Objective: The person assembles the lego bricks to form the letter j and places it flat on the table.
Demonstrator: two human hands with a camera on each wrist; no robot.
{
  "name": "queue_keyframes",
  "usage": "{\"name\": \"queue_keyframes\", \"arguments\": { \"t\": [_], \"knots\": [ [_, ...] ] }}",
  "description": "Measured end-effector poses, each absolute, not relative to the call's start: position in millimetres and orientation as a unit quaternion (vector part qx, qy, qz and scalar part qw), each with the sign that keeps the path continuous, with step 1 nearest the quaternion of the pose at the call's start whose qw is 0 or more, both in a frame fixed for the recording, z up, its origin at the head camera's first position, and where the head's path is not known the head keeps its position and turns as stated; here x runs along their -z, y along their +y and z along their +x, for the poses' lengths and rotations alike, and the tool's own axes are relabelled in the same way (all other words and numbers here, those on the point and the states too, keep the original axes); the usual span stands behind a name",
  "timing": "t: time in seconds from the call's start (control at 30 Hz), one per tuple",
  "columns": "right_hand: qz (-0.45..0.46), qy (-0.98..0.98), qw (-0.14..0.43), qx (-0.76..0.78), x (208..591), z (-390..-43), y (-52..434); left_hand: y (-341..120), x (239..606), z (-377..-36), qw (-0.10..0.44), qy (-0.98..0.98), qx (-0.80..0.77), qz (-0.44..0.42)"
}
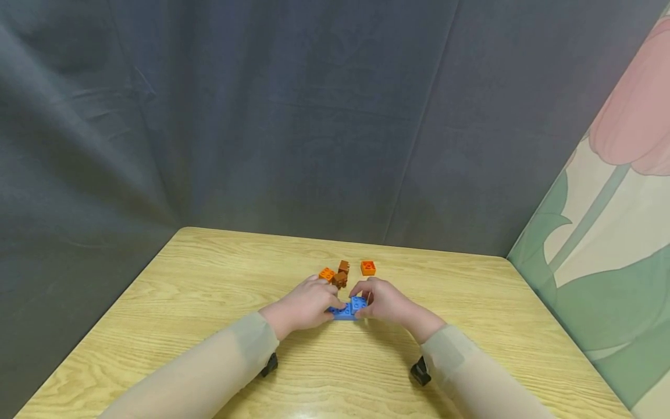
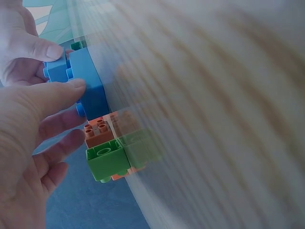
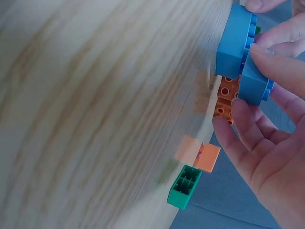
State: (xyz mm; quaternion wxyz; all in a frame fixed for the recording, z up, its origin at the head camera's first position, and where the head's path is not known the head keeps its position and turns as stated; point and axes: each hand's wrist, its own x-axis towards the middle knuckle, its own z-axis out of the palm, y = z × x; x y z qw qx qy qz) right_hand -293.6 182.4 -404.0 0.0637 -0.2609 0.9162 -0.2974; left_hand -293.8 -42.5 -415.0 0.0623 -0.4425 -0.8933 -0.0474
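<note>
A long blue brick (image 1: 344, 317) with studs lies on the wooden table. My left hand (image 1: 309, 304) holds its left part, and in the left wrist view the thumb (image 2: 71, 88) presses against its side. At the right end of the long brick is a smaller blue brick (image 1: 359, 304), studs up. My right hand (image 1: 386, 301) pinches this smaller brick between thumb and fingers. Seen from the left wrist, studs of the long brick (image 2: 90, 83) show beside the small brick (image 2: 57, 69). Fingers cover part of both bricks.
Behind the hands lie an orange brick (image 1: 327, 274), brown bricks (image 1: 340, 280) and a hollow-side-up orange brick (image 1: 368, 267). The wrist views show green bricks (image 2: 106, 160) and orange ones (image 3: 208, 157). A dark curtain (image 1: 314, 116) hangs behind the table (image 1: 220, 279); a flowered panel (image 1: 602, 233) stands at right.
</note>
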Motion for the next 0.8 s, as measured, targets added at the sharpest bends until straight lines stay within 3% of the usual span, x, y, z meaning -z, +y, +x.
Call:
{"name": "queue_keyframes", "arguments": {
  "t": [0.8],
  "knots": [
    [-0.252, 0.923, 0.062, 0.283, 404.9, -291.6, 180.3, -42.1, 412.9, -292.0, 0.052, -0.899, 0.06, -0.431]
  ]
}}
